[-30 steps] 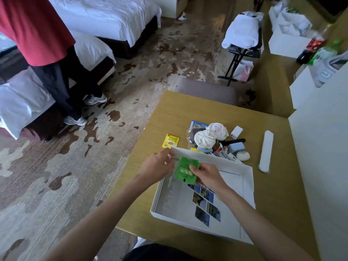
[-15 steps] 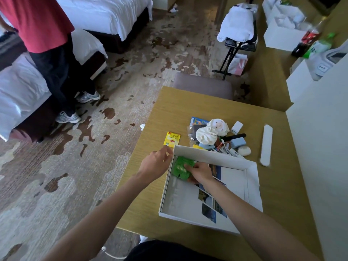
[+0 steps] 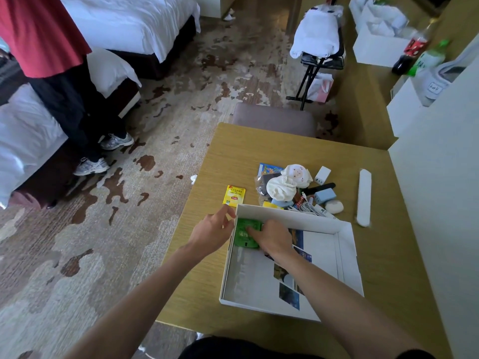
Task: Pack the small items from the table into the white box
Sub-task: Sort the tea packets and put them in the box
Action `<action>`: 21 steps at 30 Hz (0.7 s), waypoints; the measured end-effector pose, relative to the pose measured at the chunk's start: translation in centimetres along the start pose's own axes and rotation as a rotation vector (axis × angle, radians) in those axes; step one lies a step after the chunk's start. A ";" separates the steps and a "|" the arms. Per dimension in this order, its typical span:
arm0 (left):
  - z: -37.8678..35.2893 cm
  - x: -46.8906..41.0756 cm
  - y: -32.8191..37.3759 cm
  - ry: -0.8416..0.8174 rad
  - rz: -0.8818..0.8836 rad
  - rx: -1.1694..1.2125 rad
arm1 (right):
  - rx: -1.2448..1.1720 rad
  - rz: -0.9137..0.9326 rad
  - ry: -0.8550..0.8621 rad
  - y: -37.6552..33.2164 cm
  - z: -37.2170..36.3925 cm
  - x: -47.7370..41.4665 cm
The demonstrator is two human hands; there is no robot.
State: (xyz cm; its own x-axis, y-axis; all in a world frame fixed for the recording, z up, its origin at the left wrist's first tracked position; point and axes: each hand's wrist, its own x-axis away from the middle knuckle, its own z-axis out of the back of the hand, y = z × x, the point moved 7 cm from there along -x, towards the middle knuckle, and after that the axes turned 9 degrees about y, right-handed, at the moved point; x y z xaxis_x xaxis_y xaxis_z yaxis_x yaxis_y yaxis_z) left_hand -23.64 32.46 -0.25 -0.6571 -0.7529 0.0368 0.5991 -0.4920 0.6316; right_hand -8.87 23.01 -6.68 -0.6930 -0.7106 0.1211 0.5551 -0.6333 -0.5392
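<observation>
A shallow white box lies on the wooden table, with picture cards on its floor. My right hand is inside the box at its far left corner, pressing a green packet flat against the bottom. My left hand rests at the box's left outer wall, fingers touching the corner. A yellow tea packet lies just beyond the box. Behind the box sits a pile of small items: a white plush toy, a white charger, a blue block, cables.
A long white bar lies at the right of the table. A grey chair stands at the far edge. A person in a red top stands by the beds at left. White boxes and bottles line the counter at right.
My right hand has carried the green packet from above the box's rim down into the far left corner. The left hand stayed at the box's edge.
</observation>
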 end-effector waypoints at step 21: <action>-2.3 -9.5 -3.3 -0.064 0.054 -0.132 | 0.078 0.153 -0.146 -0.2 6.7 -9.1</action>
State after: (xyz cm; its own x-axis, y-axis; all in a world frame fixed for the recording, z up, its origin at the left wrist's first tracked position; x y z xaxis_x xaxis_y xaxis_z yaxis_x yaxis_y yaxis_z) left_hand -18.30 40.25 -4.47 -0.6475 -0.7526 0.1197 0.6866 -0.5080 0.5202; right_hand 0.40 27.59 -2.12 -0.5272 -0.8335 0.1655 0.6863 -0.5325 -0.4954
